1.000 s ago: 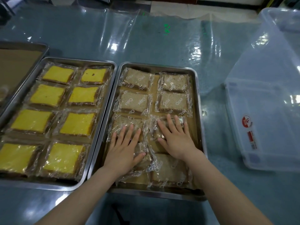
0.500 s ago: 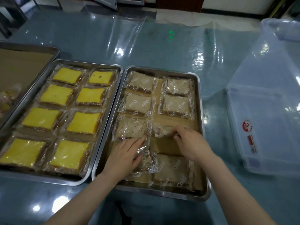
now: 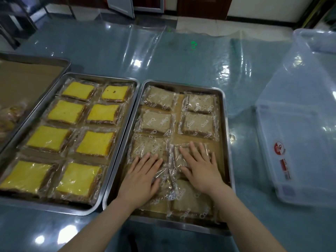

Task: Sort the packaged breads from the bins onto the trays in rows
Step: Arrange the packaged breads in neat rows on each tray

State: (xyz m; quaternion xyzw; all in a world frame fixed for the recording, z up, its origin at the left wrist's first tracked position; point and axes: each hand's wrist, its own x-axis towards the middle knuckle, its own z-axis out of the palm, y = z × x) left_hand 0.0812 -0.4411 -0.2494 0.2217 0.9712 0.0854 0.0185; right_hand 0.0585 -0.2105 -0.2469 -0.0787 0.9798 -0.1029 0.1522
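Observation:
Two steel trays lie side by side. The left tray (image 3: pixel 116 155) holds several packaged yellow breads (image 3: pixel 94 143) in two columns. The right tray (image 3: pixel 227 142) holds several packaged brown breads (image 3: pixel 157 121) in two columns. My left hand (image 3: pixel 141 176) lies flat, fingers spread, on a wrapped brown bread in the tray's near left part. My right hand (image 3: pixel 201 165) lies flat on a wrapped brown bread (image 3: pixel 177 157) in the third row of the right column. Neither hand grips anything. A further brown bread (image 3: pixel 190 200) sits at the near right, partly under my right wrist.
A third tray (image 3: pixel 61 63) lined with brown paper stands at the far left, with some packaged bread (image 3: pixel 9 117) at its near end. A clear plastic bin (image 3: pixel 300 142) stands to the right of the trays. A glossy plastic sheet (image 3: pixel 163 51) covers the table.
Half a second ago my right hand pinched a brown bread package and my left hand tugged another. Now both hands lie flat and spread on the packages. The camera has tilted up.

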